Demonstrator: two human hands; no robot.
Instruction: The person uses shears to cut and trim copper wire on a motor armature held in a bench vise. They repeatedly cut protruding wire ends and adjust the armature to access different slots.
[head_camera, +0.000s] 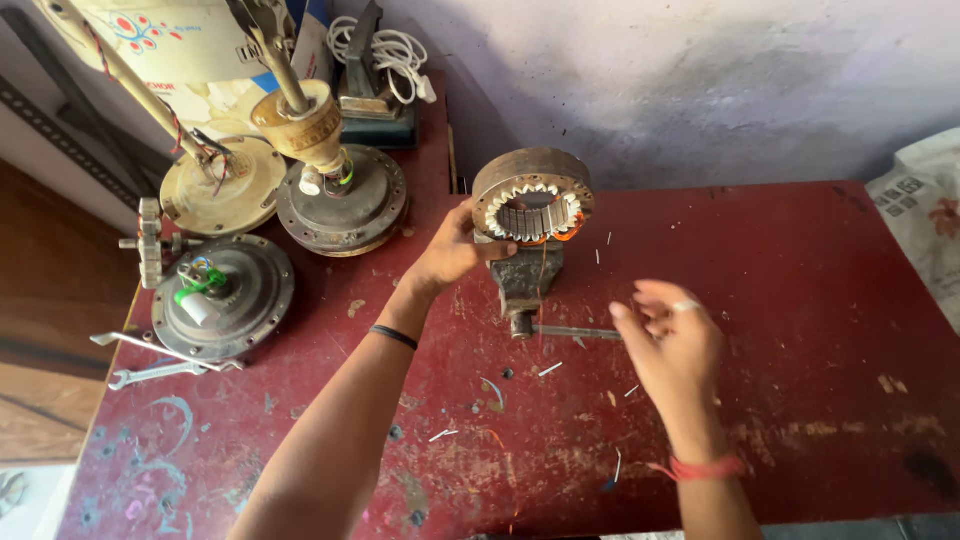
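Stator ring (532, 207) on vise (522, 280), mid-table (800, 300); motor housings (224, 294) left, spanners (160, 372) perhaps before them.

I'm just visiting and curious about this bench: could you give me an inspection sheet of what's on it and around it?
Surface: red table, paint worn and scratched.
Job's things: ring-shaped motor stator with copper windings, upright in a small bench vise.
Clutter: three ceiling fan motor housings at left, spanners near the edge, small metal bits scattered.
Grips: left hand touches the stator's side; right hand hovers apart, fingers loosely curled, holding nothing that shows.
Cables: coiled white cord at the back; coloured wires on the housings.
Surroundings: pale wall behind, printed sack at right.
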